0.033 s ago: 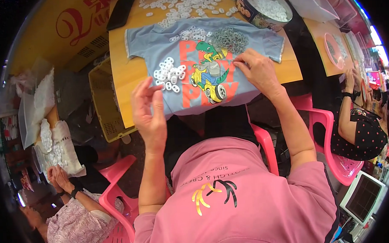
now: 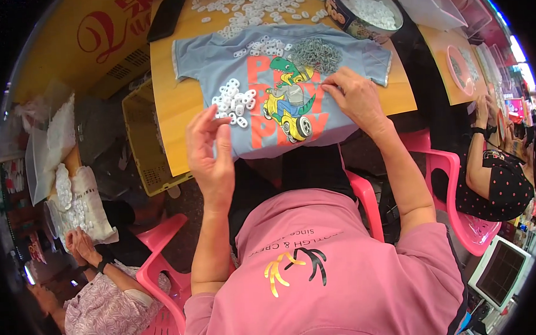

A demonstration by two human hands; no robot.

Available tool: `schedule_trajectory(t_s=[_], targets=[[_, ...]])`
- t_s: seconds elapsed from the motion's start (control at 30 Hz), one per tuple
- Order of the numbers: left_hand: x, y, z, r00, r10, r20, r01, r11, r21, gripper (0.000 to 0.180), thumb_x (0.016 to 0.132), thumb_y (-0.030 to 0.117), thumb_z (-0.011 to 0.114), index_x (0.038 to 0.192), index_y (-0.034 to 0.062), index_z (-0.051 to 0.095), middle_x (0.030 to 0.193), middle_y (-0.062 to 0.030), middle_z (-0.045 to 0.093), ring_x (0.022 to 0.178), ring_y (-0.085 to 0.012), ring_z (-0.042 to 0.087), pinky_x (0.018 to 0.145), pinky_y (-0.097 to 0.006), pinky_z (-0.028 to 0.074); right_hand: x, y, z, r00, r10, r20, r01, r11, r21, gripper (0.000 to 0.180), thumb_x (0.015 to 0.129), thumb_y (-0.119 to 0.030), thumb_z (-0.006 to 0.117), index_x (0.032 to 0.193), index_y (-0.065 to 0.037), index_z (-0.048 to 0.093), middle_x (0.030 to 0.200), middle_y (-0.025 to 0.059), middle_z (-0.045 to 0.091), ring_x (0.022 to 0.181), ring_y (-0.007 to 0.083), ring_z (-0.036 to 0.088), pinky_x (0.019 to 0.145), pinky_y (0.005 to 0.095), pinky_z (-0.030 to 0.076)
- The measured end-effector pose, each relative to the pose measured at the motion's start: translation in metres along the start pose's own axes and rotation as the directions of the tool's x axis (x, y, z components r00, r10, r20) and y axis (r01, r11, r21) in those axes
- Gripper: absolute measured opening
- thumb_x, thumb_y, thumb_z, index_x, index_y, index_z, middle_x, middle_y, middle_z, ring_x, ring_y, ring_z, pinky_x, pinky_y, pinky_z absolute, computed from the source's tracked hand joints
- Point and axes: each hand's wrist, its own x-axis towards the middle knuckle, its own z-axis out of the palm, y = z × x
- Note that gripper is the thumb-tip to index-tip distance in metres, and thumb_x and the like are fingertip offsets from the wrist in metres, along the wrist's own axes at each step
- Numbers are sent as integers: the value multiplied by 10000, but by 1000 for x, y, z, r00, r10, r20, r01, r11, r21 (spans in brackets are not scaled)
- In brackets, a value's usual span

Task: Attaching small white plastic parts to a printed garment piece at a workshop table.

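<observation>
A blue-grey T-shirt (image 2: 217, 57) with a cartoon dinosaur print is spread over the table. Lying on it are a loose cluster of small white oval plastic pieces with holes (image 2: 233, 101), a flatter group of the same kind (image 2: 267, 47), and a heap of small grey metal pieces, perhaps screws (image 2: 317, 55). My left hand (image 2: 211, 160) hovers by the lower edge of the white cluster, fingers loosely curled and thumb apart. Just below the metal heap, my right hand (image 2: 357, 99) pinches thumb and forefinger together; anything between them is too small to make out.
More white pieces (image 2: 245, 15) cover the table's far side, beside a round tub (image 2: 363, 16) full of them. A black phone (image 2: 166, 17) lies far left. A yellow crate (image 2: 143, 136) stands left of the table. Other people sit at both sides on pink chairs (image 2: 165, 254).
My left hand has shifted slightly to the right along the white cluster. My right hand keeps its pinch in the same place.
</observation>
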Motion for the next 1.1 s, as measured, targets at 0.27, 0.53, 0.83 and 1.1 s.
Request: schedule_trajectory(t_s=[0.27,0.53,0.83,1.1], targets=[[-9,-6,14,998,-27,63,28,1000,-4,221,943,2,561,1160,-19,595,1141,-82,565,968,-131,606,845,-257,485,-3,0,-5,996,77,-53,-76,996,36,134,875,-142,642,916,-15,638,895,138,638,837,331,629,725,398,484],[-16,-17,17,989,-123,77,127,991,-50,191,951,9,555,1131,-34,605,1087,-72,581,910,-114,610,792,-236,503,16,-42,20,979,-196,-47,201,941,272,104,845,-65,660,939,-26,638,876,125,622,792,304,634,658,372,495],[-14,-14,21,989,-132,70,134,991,-27,162,951,16,560,1093,-31,620,978,-55,601,781,-98,623,701,-224,507,51,-67,66,939,-337,69,328,938,113,168,827,-123,669,987,-72,674,931,79,621,792,302,636,654,402,504],[-12,-8,22,988,-121,97,126,991,-46,173,954,11,542,1106,-19,621,975,-56,609,798,-97,621,688,-229,501,41,-73,36,962,23,273,-206,717,666,213,897,-190,677,1007,-9,661,812,14,635,690,97,588,607,263,468]])
